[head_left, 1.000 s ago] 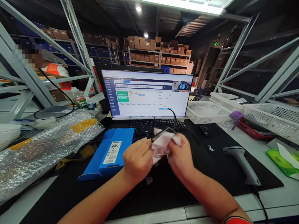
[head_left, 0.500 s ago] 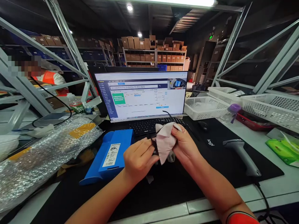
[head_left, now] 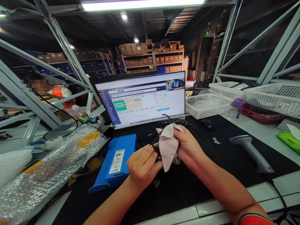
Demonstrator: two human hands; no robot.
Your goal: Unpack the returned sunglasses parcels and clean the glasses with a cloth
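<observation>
My left hand (head_left: 142, 164) is closed around a dark part of a pair of black glasses (head_left: 167, 117), most of which is hidden. One thin temple with a curved tip sticks up behind the cloth. A pale pink cleaning cloth (head_left: 169, 148) with zigzag edges drapes over the glasses. My right hand (head_left: 190, 144) pinches this cloth at its upper right, and the lens area is covered. Left of my hands lies a blue box (head_left: 128, 148) with a white printed label (head_left: 117, 161).
Behind my hands stand a keyboard (head_left: 145, 134) and a lit monitor (head_left: 140, 103). A bubble-wrapped package (head_left: 61, 165) lies at left. At right are a mouse (head_left: 207, 124), a barcode scanner (head_left: 253, 153) and white baskets (head_left: 208, 107). A person in an orange vest (head_left: 57, 91) is at far left.
The camera view has tilted and shifted slightly, so the surroundings sit differently. Both hands keep hold of the glasses and cloth in nearly the same pose.
</observation>
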